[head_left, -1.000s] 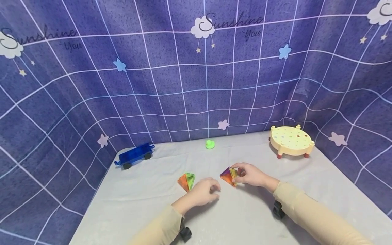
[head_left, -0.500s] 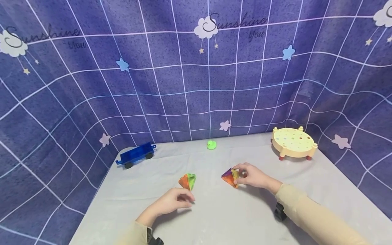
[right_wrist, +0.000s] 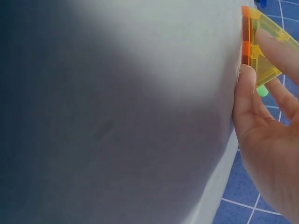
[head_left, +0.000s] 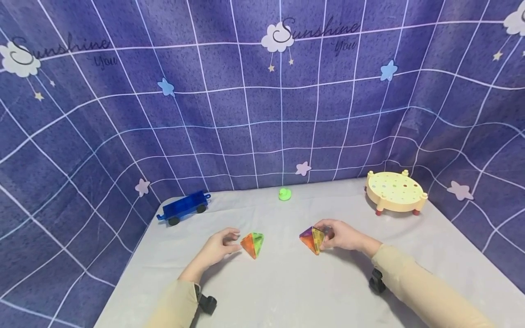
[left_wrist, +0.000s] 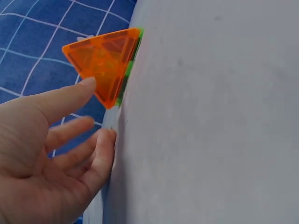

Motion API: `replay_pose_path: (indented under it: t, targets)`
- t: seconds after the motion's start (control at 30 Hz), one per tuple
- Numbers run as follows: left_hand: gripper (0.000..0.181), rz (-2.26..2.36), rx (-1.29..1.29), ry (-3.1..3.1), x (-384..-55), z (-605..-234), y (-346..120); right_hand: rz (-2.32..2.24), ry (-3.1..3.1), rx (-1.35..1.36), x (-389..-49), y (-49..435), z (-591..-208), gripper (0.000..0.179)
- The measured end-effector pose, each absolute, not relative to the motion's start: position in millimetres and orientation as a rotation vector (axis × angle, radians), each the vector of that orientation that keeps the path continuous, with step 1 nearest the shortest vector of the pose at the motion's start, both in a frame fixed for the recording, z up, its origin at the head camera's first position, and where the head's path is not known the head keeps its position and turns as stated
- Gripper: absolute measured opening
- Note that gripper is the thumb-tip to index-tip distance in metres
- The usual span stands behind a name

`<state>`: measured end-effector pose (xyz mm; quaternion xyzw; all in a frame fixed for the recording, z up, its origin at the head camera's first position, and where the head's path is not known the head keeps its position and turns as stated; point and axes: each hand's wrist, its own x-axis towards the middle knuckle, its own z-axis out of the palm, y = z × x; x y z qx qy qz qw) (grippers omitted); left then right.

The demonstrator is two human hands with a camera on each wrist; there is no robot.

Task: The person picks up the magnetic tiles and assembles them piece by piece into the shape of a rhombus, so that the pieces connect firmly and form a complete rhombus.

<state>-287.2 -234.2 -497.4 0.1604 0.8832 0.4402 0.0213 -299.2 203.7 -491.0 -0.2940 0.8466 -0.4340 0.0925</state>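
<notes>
An orange and green translucent pyramid of magnetic tiles (head_left: 252, 245) stands on the table, left of centre. My left hand (head_left: 219, 249) is at its left side, fingers loosely bent and holding nothing. In the left wrist view the thumb tip lies over the edge of the orange face (left_wrist: 105, 60); whether it touches cannot be told. To the right, my right hand (head_left: 342, 236) holds a second tile pyramid (head_left: 311, 239) with purple, orange and yellow faces between thumb and fingers. The right wrist view shows the thumb across its yellow face (right_wrist: 266, 70). This pyramid is on or very near the tabletop.
A blue toy wagon (head_left: 184, 207) with black wheels stands at the back left. A small green duck (head_left: 285, 194) is at the back middle. At the back right is a round cream toy table (head_left: 395, 191) with red feet. A blue patterned curtain (head_left: 262, 105) hangs behind.
My left hand has drawn back from between the pyramids, passed in front of the orange and green one, and come up at its left. The right-hand pyramid has turned slightly, showing more yellow.
</notes>
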Motion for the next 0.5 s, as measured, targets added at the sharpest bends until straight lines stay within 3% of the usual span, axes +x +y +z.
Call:
replay_pose_path:
  t: [0.27,0.5]
  targets:
    - [0.037,1.299,0.668,2.723,-295,-496,-219,-1.157,2.633,-0.975,-301,202,-495,0.047]
    - [0.030,1.312,0.690,2.740,-296,-498,-201,-1.120,2.669,-0.939,-300,200,-491,0.045]
